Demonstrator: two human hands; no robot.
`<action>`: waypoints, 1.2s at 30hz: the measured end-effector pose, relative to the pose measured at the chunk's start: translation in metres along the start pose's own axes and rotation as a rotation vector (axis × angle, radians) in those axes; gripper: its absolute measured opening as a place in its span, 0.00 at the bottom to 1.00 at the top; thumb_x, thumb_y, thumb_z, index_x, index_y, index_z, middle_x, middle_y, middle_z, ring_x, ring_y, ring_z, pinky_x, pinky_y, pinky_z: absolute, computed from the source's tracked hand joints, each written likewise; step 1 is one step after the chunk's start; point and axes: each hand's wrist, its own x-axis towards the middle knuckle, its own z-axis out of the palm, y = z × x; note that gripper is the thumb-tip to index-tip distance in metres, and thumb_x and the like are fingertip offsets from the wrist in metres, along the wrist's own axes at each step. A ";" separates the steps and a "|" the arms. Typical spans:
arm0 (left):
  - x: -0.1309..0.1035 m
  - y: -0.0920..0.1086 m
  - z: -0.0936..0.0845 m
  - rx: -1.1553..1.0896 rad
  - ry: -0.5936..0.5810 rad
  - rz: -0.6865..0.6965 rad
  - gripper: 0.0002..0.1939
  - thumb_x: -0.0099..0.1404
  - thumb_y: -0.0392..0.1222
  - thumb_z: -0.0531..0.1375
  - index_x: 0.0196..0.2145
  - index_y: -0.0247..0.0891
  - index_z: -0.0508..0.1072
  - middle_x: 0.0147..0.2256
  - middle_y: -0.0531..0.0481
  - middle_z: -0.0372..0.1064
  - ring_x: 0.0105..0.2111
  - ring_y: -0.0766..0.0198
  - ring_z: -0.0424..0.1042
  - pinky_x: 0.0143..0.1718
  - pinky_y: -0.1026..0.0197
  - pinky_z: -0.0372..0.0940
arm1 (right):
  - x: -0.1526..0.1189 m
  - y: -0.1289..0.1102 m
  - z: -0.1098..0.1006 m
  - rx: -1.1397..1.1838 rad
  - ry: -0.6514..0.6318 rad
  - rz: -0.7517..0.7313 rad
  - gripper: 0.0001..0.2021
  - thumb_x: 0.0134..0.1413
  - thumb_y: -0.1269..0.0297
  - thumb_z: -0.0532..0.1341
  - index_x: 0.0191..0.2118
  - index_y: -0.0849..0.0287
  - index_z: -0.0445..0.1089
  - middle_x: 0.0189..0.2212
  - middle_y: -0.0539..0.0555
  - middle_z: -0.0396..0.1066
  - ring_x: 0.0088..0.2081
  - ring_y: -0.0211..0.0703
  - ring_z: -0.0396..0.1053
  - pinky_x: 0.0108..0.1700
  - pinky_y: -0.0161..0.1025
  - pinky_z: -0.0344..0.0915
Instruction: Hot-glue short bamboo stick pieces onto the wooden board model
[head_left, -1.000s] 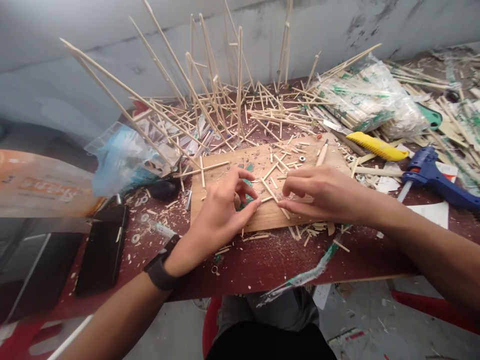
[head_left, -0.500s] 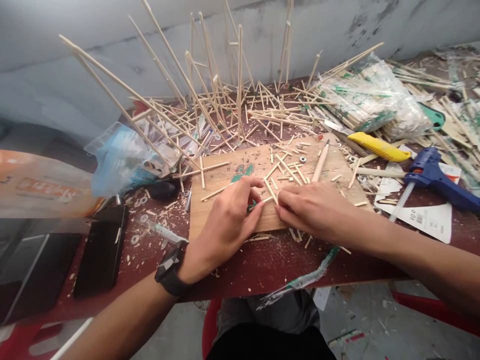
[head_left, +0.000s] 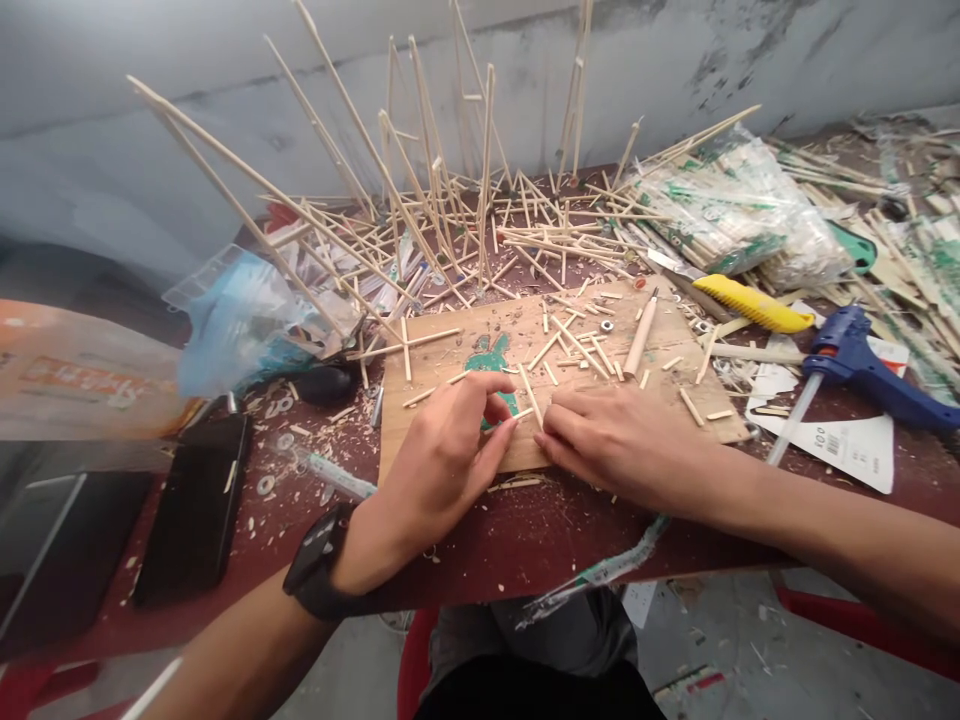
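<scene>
Both hands are over a wooden board (head_left: pixel 442 450) with a green painted figure (head_left: pixel 491 362). My left hand (head_left: pixel 446 460), wearing a black watch, has thumb and fingers closed around a short wooden stick (head_left: pixel 523 414), whose end shows at the fingertips. My right hand (head_left: pixel 611 440) is closed, fingertips pinching the lower end of another thin wooden stick (head_left: pixel 529 393) that slants up to the left. The two sticks are close together; I cannot tell if they touch. Short cut sticks (head_left: pixel 577 345) and a wooden-handled pointed tool (head_left: pixel 641 335) lie just beyond.
Tall stick frames (head_left: pixel 486 170) stand at the back. To the right are a yellow cutter (head_left: pixel 757 302), a blue glue gun (head_left: pixel 862 365) and a bag of sticks (head_left: pixel 735 205). A black phone (head_left: pixel 195 515) and a blue plastic bag (head_left: pixel 232 320) are on the left.
My right hand has moved left with its stick, closer to my left hand's stick. My left hand has shifted slightly left and down. The view has moved a little.
</scene>
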 end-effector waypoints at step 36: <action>0.006 -0.008 -0.019 -0.059 0.175 -0.071 0.20 0.69 0.26 0.66 0.53 0.40 0.66 0.36 0.57 0.75 0.35 0.67 0.81 0.37 0.66 0.74 | -0.002 0.092 -0.034 0.107 0.186 0.445 0.08 0.65 0.63 0.62 0.33 0.55 0.70 0.30 0.56 0.73 0.31 0.46 0.68 0.38 0.47 0.62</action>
